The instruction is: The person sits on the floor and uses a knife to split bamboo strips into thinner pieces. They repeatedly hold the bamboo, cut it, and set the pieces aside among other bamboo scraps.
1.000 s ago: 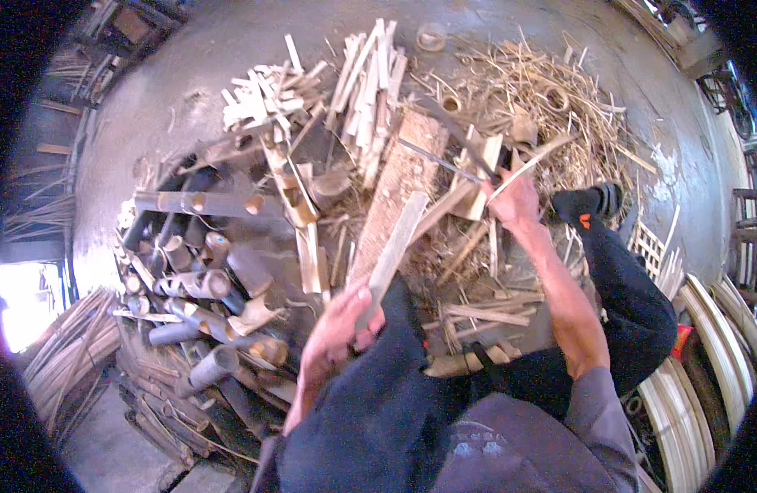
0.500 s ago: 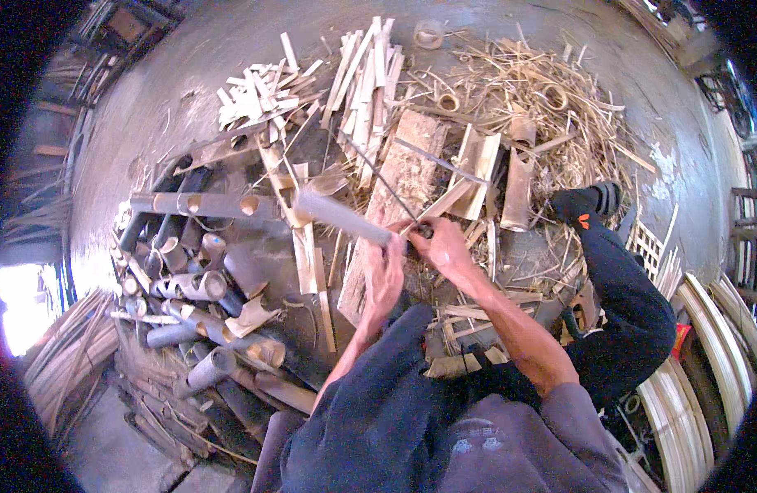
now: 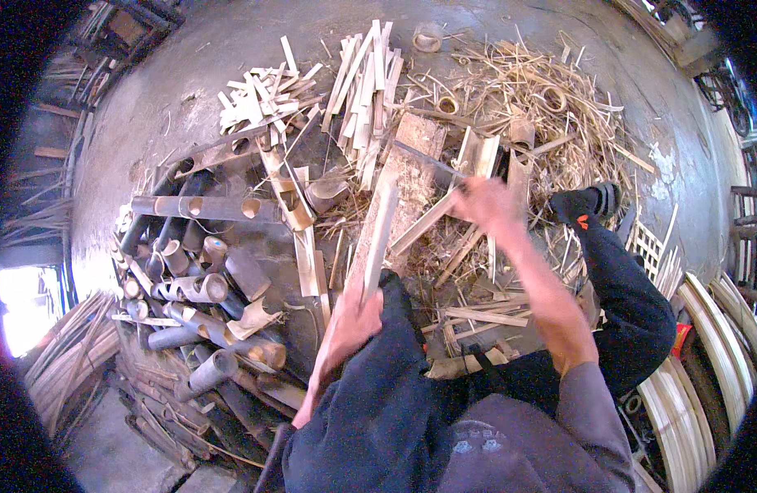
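My left hand (image 3: pixel 359 322) is wrapped round the lower end of a pale split bamboo piece (image 3: pixel 381 234), which stands up in front of my knee. My right hand (image 3: pixel 487 204) is smeared by motion; its fingers look curled, but I cannot tell whether they grip anything. It covers the near end of a long thin dark blade (image 3: pixel 427 157) that lies across a rough wooden board (image 3: pixel 418 131). Another split bamboo strip (image 3: pixel 424 223) slants across the board, its upper end close to my right fingers.
Cut bamboo tubes (image 3: pixel 206 287) are heaped at left. Pale slats (image 3: pixel 364 94) and short pieces (image 3: pixel 259 99) lie beyond the board. Shavings (image 3: pixel 551 99) spread at far right, near my shoe (image 3: pixel 588 204). Long strips (image 3: pixel 678 411) are stacked at lower right.
My hands have parted: the left drew back toward me with the bamboo piece, now upright; the right swung up and right. The thin dark tool at my right hand no longer shows there.
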`<move>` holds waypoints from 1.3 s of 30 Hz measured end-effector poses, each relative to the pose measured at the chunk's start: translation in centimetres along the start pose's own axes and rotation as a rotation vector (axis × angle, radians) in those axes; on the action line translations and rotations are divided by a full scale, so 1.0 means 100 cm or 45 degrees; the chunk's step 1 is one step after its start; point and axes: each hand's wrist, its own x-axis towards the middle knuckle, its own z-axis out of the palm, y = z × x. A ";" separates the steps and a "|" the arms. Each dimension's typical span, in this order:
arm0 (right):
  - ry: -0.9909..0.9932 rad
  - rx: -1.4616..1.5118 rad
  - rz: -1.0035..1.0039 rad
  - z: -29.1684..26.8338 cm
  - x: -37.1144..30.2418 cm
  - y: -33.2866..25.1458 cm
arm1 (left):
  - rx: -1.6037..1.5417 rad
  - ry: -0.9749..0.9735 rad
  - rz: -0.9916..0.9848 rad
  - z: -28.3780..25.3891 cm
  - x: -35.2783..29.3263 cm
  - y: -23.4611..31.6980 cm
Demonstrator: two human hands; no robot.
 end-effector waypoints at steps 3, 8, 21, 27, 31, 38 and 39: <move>0.206 -0.058 0.019 -0.006 0.010 0.038 | -0.188 -0.090 -0.030 -0.003 -0.002 -0.017; 0.050 -0.221 -0.520 0.038 -0.048 -0.034 | -0.709 -0.045 0.090 0.002 0.041 -0.010; 0.372 0.020 -0.182 0.012 -0.022 0.017 | -0.998 -0.229 0.283 -0.002 0.054 -0.018; 0.029 -0.075 -0.265 0.030 -0.050 -0.011 | -0.991 -0.068 0.035 0.016 0.068 -0.012; 0.019 -0.136 -0.623 0.051 -0.058 -0.031 | -0.700 -0.118 0.052 0.019 0.059 -0.027; 0.257 -0.090 -0.679 0.067 -0.009 -0.020 | -0.919 -0.081 0.139 0.014 0.019 0.009; 0.197 -0.101 -0.383 0.052 0.002 -0.009 | -0.895 -0.126 0.080 0.009 0.011 0.008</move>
